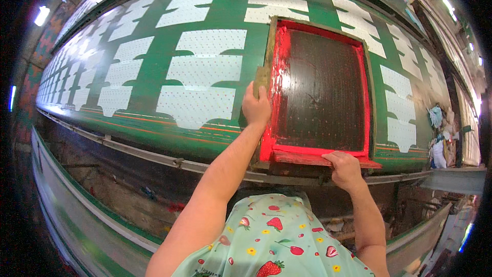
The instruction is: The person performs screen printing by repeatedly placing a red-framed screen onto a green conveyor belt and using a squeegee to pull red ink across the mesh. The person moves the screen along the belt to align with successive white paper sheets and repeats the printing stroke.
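A rectangular printing screen (323, 90) with a dark mesh and red-inked borders lies on the long green table (138, 66). At the screen's left side, my left hand (256, 104) is closed on a worn yellowish wooden handle (262, 75). My right hand (344, 168) has its fingers closed on the red-stained bar (300, 158) along the screen's near edge. Pale cut fabric pieces (197, 103) with small dots lie in rows on the green surface to both sides of the screen. My forearms come up from below, beside strawberry-patterned clothing.
A metal rail (128, 143) runs along the table's near edge. Another long green table (79, 195) lies below at the lower left. A heap of light blue and white cloths (438, 151) sits at the table's right end, near a grey ledge (451, 178).
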A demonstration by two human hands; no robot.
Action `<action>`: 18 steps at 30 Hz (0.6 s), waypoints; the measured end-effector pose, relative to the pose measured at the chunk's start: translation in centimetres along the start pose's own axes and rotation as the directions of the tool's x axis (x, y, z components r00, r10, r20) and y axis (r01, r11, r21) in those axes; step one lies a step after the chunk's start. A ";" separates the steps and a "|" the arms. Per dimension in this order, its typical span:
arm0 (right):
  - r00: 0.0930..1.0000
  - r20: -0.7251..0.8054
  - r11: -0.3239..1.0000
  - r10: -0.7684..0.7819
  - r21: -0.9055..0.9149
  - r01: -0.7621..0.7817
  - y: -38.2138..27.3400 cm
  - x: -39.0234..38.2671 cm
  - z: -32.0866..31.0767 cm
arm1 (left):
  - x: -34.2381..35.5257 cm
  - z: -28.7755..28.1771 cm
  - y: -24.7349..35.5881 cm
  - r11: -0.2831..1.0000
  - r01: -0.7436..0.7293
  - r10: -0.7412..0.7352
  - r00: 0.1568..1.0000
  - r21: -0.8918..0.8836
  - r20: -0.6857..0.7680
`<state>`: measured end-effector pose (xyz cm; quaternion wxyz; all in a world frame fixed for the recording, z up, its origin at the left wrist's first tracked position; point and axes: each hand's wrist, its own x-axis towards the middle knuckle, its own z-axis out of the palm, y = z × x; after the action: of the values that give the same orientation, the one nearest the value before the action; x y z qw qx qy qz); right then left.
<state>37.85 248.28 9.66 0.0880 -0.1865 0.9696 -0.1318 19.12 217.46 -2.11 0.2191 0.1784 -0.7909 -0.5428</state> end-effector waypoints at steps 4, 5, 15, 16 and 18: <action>0.982 -0.182 0.998 -0.042 -0.042 0.035 -1.0 0.1 2.6 | -0.1 -0.2 0.0 0.997 0.068 -0.066 0.997 -0.032 0.047; 0.976 -0.217 0.999 -0.028 -0.052 0.018 -1.1 0.3 3.0 | -0.1 -0.3 0.1 0.997 0.065 -0.063 0.997 -0.031 0.050; 0.915 -0.383 0.986 -0.127 -0.151 0.074 8.4 14.9 2.6 | 0.0 -0.5 0.6 0.997 0.036 -0.031 0.996 -0.067 0.082; 0.907 -0.397 0.983 -0.141 -0.164 0.081 9.9 17.3 2.1 | 0.1 -0.4 0.6 0.999 0.043 -0.041 0.996 -0.030 0.073; 0.897 -0.414 0.980 -0.157 -0.176 0.090 12.7 21.7 1.1 | 0.1 -0.4 0.9 0.999 0.036 -0.037 0.997 0.013 0.066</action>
<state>13.92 251.03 2.34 -0.1489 -0.2205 0.9588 -0.1000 19.24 217.41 -1.17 0.1818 0.1761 -0.7975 -0.5476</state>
